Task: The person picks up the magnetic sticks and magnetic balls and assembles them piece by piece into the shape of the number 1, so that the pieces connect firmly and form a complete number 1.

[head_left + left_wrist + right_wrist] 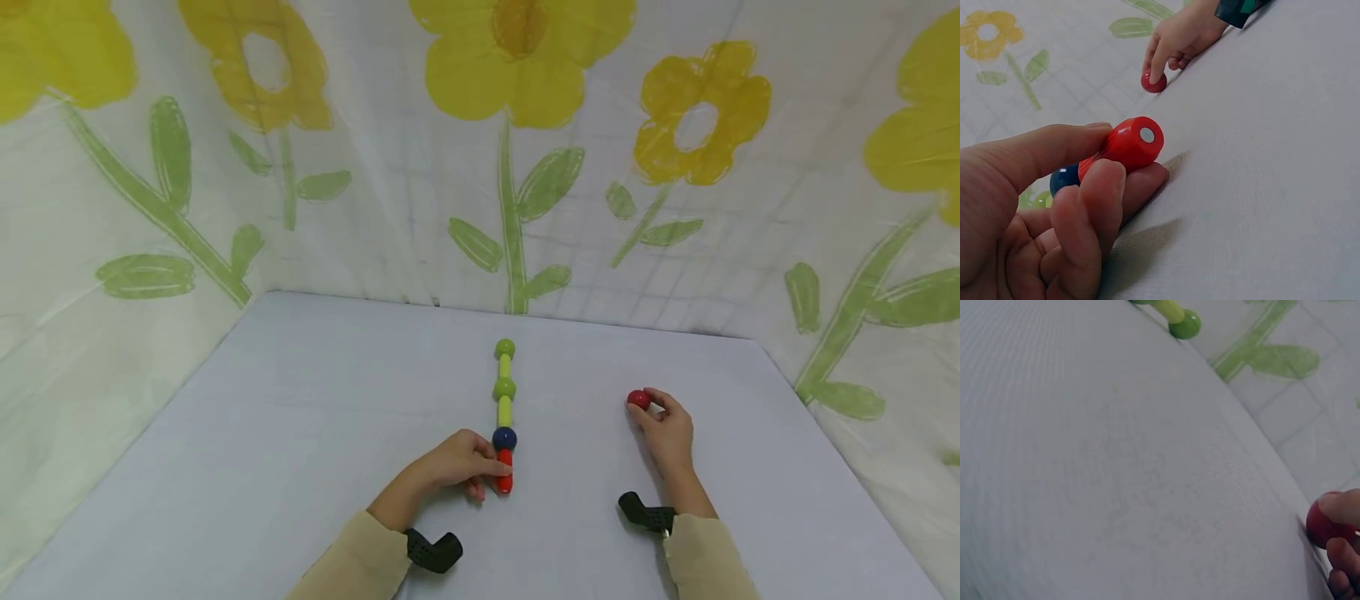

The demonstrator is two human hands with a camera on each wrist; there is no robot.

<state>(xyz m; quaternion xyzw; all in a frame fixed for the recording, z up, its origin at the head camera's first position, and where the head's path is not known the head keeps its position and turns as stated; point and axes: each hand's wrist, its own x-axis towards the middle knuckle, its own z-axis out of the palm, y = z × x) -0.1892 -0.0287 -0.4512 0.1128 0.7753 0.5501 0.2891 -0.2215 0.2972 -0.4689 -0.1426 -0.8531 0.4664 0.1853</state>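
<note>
My left hand [463, 462] pinches a red rod [505, 473] between thumb and fingers. The rod's near end shows a pale round disc in the left wrist view. Its far end meets a dark blue ball [505, 438], which begins a straight chain: a yellow-green rod [505, 412], a green ball [505, 389], another yellow-green rod [505, 367] and a green ball [505, 348] at the far end. Off to the right, my right hand [667, 433] pinches a red ball [638, 399] with thumb and fingertips, low over the white table.
The white table [315, 467] stretches back to a white cloth wall [375, 208] painted with yellow flowers. Each wrist wears a black device, the left one [435, 552] and the right one [645, 512].
</note>
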